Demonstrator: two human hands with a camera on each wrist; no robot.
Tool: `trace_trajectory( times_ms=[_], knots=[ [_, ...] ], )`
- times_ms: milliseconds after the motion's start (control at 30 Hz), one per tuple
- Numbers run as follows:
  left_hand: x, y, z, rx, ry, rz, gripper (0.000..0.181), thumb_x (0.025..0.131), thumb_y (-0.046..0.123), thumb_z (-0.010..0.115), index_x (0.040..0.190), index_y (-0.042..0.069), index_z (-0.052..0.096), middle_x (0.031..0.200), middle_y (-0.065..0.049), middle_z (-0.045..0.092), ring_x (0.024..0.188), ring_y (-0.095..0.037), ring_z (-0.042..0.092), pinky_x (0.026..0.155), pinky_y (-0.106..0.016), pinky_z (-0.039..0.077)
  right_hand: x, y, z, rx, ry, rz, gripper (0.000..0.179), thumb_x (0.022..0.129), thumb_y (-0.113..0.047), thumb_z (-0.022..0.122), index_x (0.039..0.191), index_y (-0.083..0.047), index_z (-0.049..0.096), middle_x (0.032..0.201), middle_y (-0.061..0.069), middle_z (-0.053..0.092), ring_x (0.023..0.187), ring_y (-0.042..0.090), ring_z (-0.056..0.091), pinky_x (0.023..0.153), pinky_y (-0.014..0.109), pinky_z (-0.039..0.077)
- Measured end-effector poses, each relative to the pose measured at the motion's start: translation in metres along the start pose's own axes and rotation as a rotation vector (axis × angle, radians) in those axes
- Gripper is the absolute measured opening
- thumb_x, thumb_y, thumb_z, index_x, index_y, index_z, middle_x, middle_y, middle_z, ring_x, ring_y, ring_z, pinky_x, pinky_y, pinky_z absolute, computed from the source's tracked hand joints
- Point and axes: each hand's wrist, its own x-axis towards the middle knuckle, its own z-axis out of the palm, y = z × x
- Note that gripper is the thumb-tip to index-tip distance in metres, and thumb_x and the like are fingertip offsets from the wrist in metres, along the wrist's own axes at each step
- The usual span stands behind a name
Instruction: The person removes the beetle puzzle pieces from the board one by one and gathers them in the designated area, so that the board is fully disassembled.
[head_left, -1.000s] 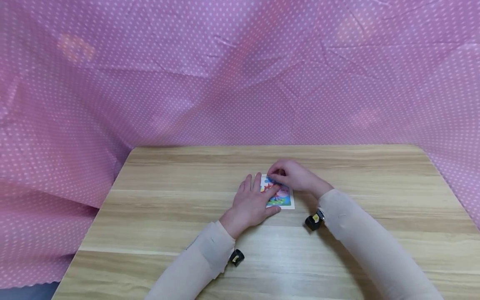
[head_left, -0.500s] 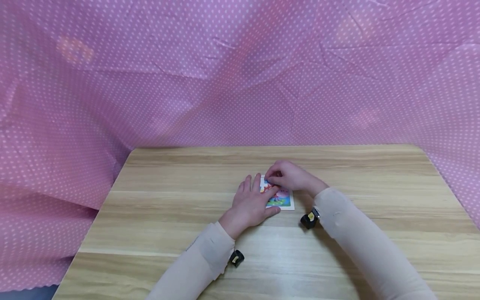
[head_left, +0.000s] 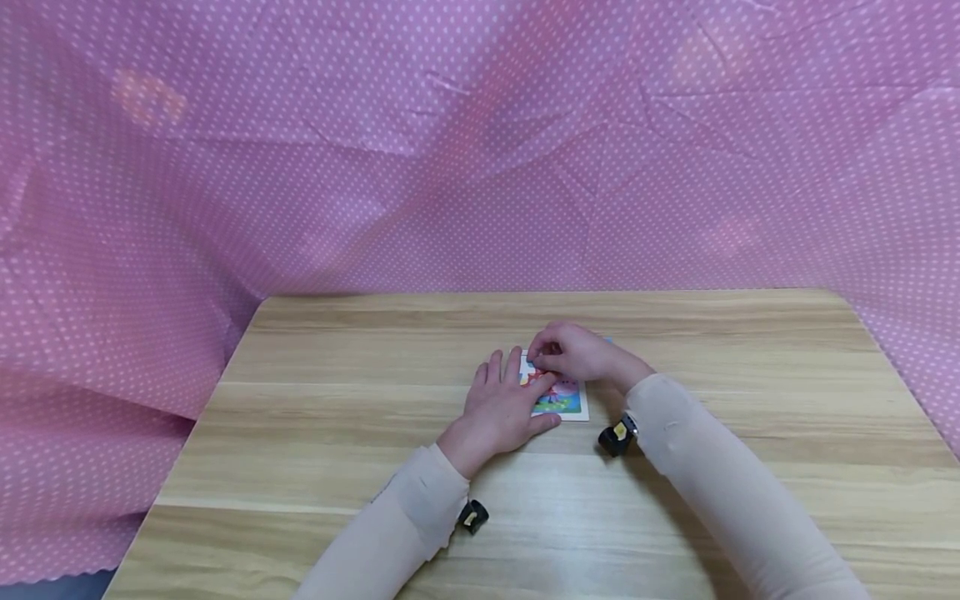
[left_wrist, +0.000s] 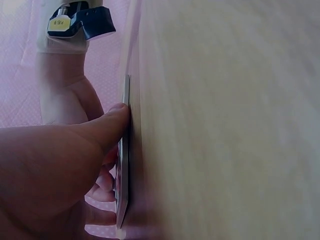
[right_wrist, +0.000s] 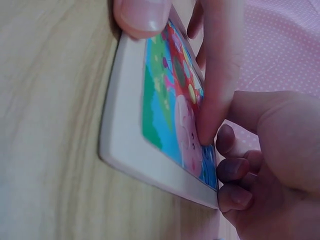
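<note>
both hands point(head_left: 497, 410) point(head_left: 579, 353) partly hide the picture board point(right_wrist: 124, 130), near left corner included.

Soft glare whitens the table point(head_left: 555, 492); the left wrist view looks dim and perhaps blurred.

I see wide passage over the wooden tabletop point(head_left: 322, 417) outside both beige sleeves point(head_left: 397, 525), and a lane between them, narrowed by two black wrist cameras point(head_left: 474, 517). Above the jigsaw board point(right_wrist: 125, 115), the left hand point(head_left: 500, 410) and the right hand point(head_left: 581, 352) stand in the way; at the far edge, the pink dotted curtain point(head_left: 480, 175) closes the passage.
</note>
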Motion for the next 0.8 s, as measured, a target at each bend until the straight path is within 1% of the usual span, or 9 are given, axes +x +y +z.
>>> trace_trajectory(
  times_ms=[267,433,600,667,800],
  knots=[
    [-0.0005,-0.0002,-0.0018,-0.012,-0.003,0.0,0.07,0.107,0.068,0.049,0.17,0.044,0.031,0.18,-0.022,0.015,0.164,-0.052,0.018,0.132,-0.064,0.021,0.0008,0.0,-0.0008,0.048,-0.005,0.038,0.015,0.109,-0.016,0.062,0.114,-0.013,0.076,0.119,0.007,0.066,0.102,0.019,0.063,0.092,0.036,0.051],
    [0.0,-0.0007,-0.0015,-0.019,-0.008,-0.002,0.07,0.107,0.068,0.049,0.169,0.045,0.031,0.18,-0.021,0.014,0.165,-0.052,0.017,0.132,-0.064,0.02,0.001,0.002,-0.0015,0.054,-0.003,0.013,0.014,0.109,-0.015,0.063,0.115,-0.013,0.076,0.116,0.006,0.068,0.101,0.018,0.061,0.091,0.036,0.05],
    [0.0003,-0.0008,-0.0005,-0.028,-0.01,-0.004,0.069,0.106,0.068,0.05,0.169,0.046,0.031,0.181,-0.02,0.014,0.164,-0.052,0.017,0.132,-0.065,0.021,0.0014,0.0059,-0.0021,0.091,0.007,-0.022,0.018,0.108,-0.011,0.063,0.121,-0.007,0.075,0.106,0.005,0.071,0.095,0.018,0.062,0.088,0.034,0.05],
    [0.0003,-0.0007,-0.0002,-0.029,-0.008,-0.003,0.069,0.106,0.068,0.05,0.169,0.047,0.031,0.181,-0.02,0.015,0.164,-0.052,0.017,0.132,-0.065,0.021,0.0009,0.0062,-0.0025,0.103,0.015,-0.025,0.02,0.108,-0.01,0.062,0.122,-0.005,0.075,0.104,0.006,0.072,0.094,0.018,0.063,0.089,0.034,0.05],
    [0.0005,-0.0008,-0.0001,-0.034,-0.003,-0.003,0.068,0.106,0.068,0.051,0.169,0.047,0.031,0.18,-0.021,0.015,0.164,-0.052,0.017,0.131,-0.065,0.021,0.0001,0.0066,-0.0036,0.097,0.026,-0.014,0.019,0.107,-0.011,0.063,0.12,-0.007,0.076,0.104,0.005,0.073,0.094,0.017,0.062,0.089,0.034,0.05]
  ],
)
